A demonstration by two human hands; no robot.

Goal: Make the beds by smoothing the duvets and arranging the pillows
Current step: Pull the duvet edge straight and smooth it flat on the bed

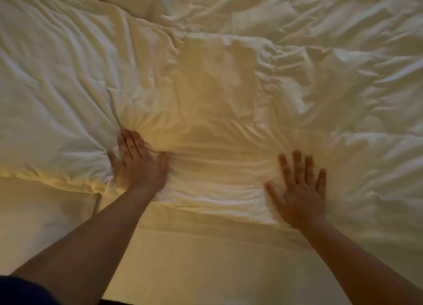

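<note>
A crumpled white duvet (217,80) fills nearly the whole view, with deep creases across its far half. My left hand (137,163) lies palm down on it at the lower left, fingers together, and the cloth bunches into radiating folds around its fingertips. My right hand (299,192) rests flat on the duvet at the lower right with its fingers spread. Between the two hands the cloth lies in low horizontal ripples. No pillow is in view.
The duvet's near edge (68,183) runs from the left under my left hand. Below it a smoother stretch of sheet (206,259) reaches to the bed's front edge. A dark sleeve (20,291) shows at the bottom left corner.
</note>
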